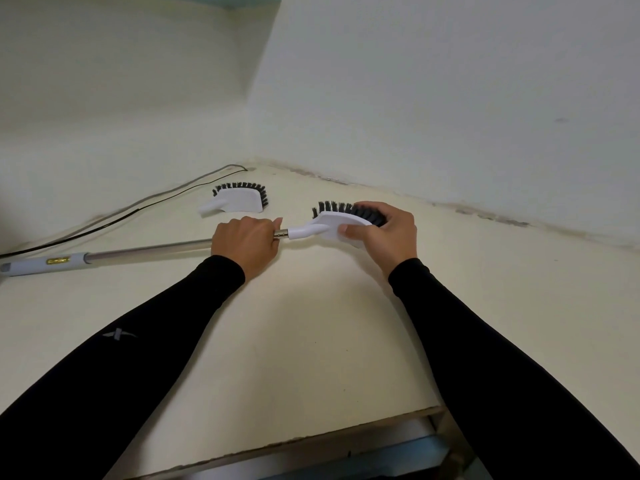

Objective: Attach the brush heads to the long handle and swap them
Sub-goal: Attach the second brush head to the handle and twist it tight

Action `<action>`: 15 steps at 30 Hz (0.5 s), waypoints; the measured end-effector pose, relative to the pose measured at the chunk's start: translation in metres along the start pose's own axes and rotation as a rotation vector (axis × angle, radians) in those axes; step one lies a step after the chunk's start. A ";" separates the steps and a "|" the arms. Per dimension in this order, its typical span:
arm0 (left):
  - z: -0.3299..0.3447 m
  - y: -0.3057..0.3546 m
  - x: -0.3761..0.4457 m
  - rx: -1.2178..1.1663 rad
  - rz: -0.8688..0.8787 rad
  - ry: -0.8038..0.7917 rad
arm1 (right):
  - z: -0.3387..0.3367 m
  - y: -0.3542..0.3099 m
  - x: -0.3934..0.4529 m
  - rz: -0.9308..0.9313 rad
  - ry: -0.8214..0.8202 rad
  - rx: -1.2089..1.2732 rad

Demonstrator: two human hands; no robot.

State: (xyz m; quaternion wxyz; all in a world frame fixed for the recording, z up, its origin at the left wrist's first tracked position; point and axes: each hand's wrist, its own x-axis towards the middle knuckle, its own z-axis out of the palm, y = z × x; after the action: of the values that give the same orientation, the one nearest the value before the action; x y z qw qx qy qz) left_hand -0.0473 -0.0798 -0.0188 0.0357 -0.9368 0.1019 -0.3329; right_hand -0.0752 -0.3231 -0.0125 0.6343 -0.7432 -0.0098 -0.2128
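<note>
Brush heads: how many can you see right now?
2. One brush head is in the right hand at the handle tip; the spare brush head lies behind it. None seems hidden.

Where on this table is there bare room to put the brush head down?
The widest bare patch of table lies between the two sleeves, toward the near edge. The right side by the wall is bare too. It is crowded at the back left: spare brush head, cable, long handle.

1. A plain indoor room, likely a home utility corner: bare pale walls (433, 81) meet at a corner behind a cream surface (311, 323).
2. Dark grime marks the seam where wall meets surface.
3. A thin black cable (138, 209) trails along the left wall.
4. Household cleaning brush heads (239, 199) lie here.
</note>
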 end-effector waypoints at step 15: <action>-0.030 -0.020 0.044 -0.385 -0.057 -0.713 | 0.003 -0.002 -0.002 -0.056 0.036 -0.013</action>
State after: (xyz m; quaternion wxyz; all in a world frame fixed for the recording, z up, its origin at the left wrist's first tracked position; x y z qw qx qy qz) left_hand -0.0295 -0.0697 0.0342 -0.1165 -0.9855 0.1178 0.0373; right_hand -0.0766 -0.3196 -0.0113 0.6233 -0.7427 -0.0176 -0.2440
